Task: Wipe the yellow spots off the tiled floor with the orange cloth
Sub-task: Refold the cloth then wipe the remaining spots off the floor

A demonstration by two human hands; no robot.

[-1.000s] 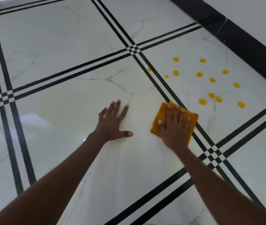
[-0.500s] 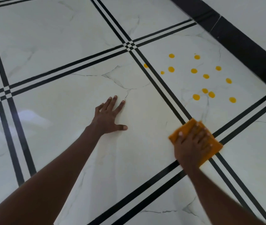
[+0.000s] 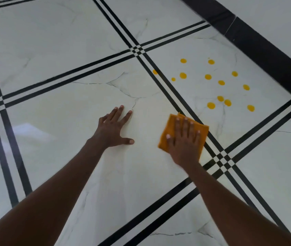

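A folded orange cloth [image 3: 170,131] lies flat on the white marble tiled floor [image 3: 70,121]. My right hand [image 3: 183,144] presses down on it with straight, spread fingers. Several round yellow spots [image 3: 221,82] dot the tile beyond the black double stripe, up and to the right of the cloth; the nearest spot [image 3: 211,105] is a short way ahead of my fingertips. One spot [image 3: 155,72] sits at the stripe's edge. My left hand [image 3: 113,128] rests flat on the floor to the left of the cloth, fingers spread.
Black double stripes [image 3: 176,96] cross the floor in a grid, with a crossing [image 3: 223,159] just right of my right wrist. A black skirting band [image 3: 258,41] and a pale wall run along the upper right.
My right hand slid the cloth down and right over the stripe crossing half a second ago, then back up and left onto the near tile. My left hand stayed planted.
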